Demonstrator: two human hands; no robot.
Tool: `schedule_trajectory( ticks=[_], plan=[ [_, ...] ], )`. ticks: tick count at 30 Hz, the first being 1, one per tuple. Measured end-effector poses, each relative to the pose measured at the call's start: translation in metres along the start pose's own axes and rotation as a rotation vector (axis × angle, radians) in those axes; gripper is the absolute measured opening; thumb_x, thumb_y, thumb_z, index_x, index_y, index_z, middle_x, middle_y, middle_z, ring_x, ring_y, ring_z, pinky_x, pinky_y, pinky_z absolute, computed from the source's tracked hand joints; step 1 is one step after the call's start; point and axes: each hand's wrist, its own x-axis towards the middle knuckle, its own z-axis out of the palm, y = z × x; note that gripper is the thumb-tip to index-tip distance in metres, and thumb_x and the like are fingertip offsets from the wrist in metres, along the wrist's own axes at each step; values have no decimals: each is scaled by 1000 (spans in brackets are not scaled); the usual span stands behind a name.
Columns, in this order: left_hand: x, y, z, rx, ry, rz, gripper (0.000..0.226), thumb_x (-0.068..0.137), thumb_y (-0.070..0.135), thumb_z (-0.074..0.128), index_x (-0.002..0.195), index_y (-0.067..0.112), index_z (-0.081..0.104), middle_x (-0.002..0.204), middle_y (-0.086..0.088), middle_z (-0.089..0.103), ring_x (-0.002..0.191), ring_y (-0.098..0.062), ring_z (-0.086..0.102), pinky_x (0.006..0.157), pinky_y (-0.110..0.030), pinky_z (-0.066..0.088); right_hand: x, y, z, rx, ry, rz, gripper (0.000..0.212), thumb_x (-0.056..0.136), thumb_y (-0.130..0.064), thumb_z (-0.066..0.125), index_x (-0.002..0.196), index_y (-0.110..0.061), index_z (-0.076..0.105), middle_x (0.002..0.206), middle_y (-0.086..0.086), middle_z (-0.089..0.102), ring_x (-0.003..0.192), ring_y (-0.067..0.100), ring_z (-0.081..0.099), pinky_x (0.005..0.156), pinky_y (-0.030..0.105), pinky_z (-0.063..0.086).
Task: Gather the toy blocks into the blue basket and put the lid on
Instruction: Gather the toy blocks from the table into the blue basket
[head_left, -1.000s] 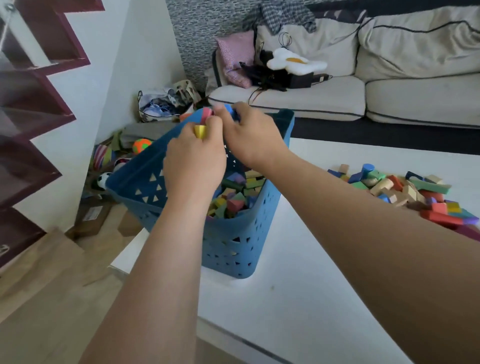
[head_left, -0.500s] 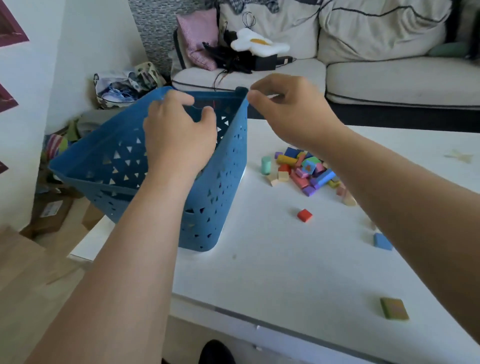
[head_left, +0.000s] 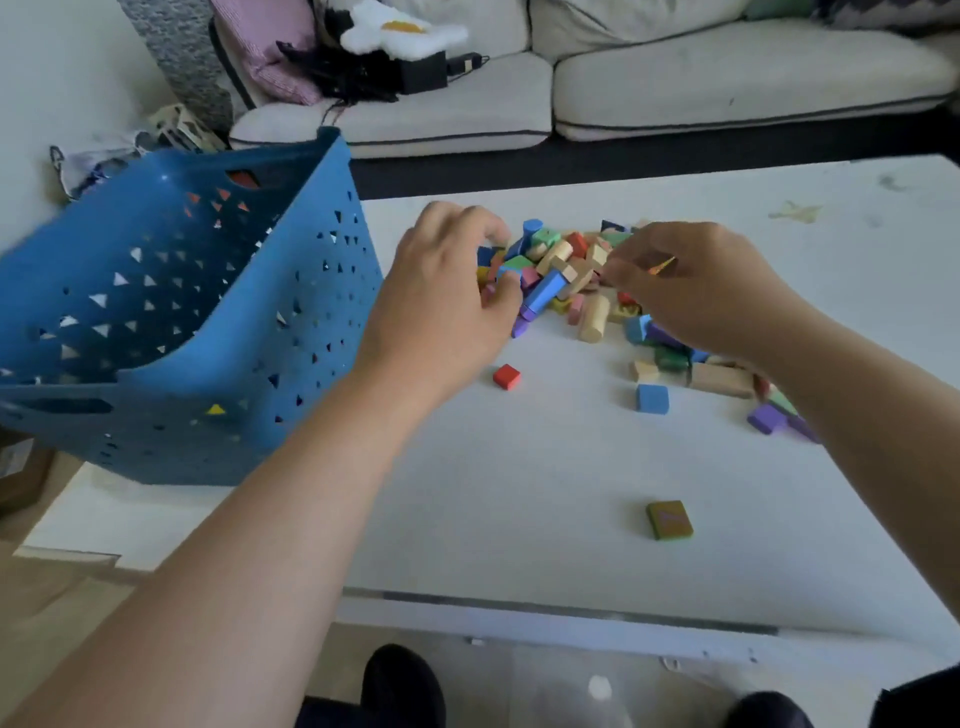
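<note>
One blue basket (head_left: 171, 312) (triangle cutouts all over) sits at the white table's (head_left: 519, 493) left end. One heap of toy blocks (head_left: 566, 275) mid-table, too many to count. Left hand (head_left: 441, 291) curls round a few, right hand (head_left: 696, 286) pinches an orangey piece (head_left: 662, 266). Three loners lie nearer: red block (head_left: 506, 376), blue block (head_left: 652, 399), olive block (head_left: 669, 519).

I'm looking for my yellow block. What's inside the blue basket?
Only peeks show through the blue basket's triangle holes: red-orange block bits near the top and one yellow bit low down. The basket's wall covers everything else, so how much is inside cannot be seen.
</note>
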Motion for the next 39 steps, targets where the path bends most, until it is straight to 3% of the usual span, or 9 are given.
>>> schedule_trajectory(
  ticks=[3,6,10,14,17,21,29,35,39],
  plan=[
    [-6,0,25,36,-147,-6,31,92,28,63,122,24,59,126,2,49,112,-19,52,82,-23,38,-15,13,-8,-229,-236,-9,24,85,-57,63,95,-36,67,90,-12,64,79,6,55,70,31,48],
    [-11,-3,47,56,-268,-44,29,92,28,63,120,26,59,127,2,48,113,-18,50,83,-24,38,-43,21,-1,-483,-668,-71,45,74,-68,70,105,-36,61,88,-19,55,78,0,48,72,30,45],
    [-15,2,76,139,-416,-92,38,93,29,59,131,28,53,135,-2,44,120,-27,44,93,-39,45,-76,36,19,-617,-971,-80,57,67,-52,85,107,-27,52,94,-10,49,75,6,42,55,25,31],
    [-16,3,97,222,-545,-160,46,95,30,55,140,31,45,137,-6,43,122,-30,42,95,-42,45,-74,50,31,-578,-853,-119,30,81,-31,75,97,-20,52,96,-2,52,83,16,52,60,27,41],
    [-13,0,109,272,-634,-240,49,96,29,53,144,32,40,131,-8,46,118,-30,44,93,-39,45,-54,61,25,-593,-617,-117,18,88,-31,62,95,-21,49,81,-7,46,66,10,48,51,27,40],
    [-10,-5,117,266,-662,-320,50,97,21,50,144,31,40,124,-8,49,115,-29,50,91,-37,46,-26,79,24,-516,-457,-24,26,91,-25,58,116,-22,50,103,1,56,84,23,61,69,40,58],
    [-3,-16,131,266,-586,-345,36,99,19,53,134,24,48,120,-7,51,107,-25,54,78,-30,41,-4,88,43,-586,-531,-64,30,95,-32,56,122,-22,50,108,0,53,89,17,59,79,36,57],
    [12,-26,140,199,-408,-423,42,95,20,56,134,15,43,121,-11,54,112,-29,54,77,-33,42,15,85,47,-576,-359,-75,26,91,-30,62,113,-21,54,103,-3,45,86,15,54,84,34,50],
    [19,-32,156,192,-324,-429,61,92,34,62,143,12,36,133,-12,47,124,-30,42,92,-37,43,22,92,54,-592,-331,-66,36,85,-44,62,115,-25,52,108,-4,44,89,14,49,87,37,46]
  ],
)
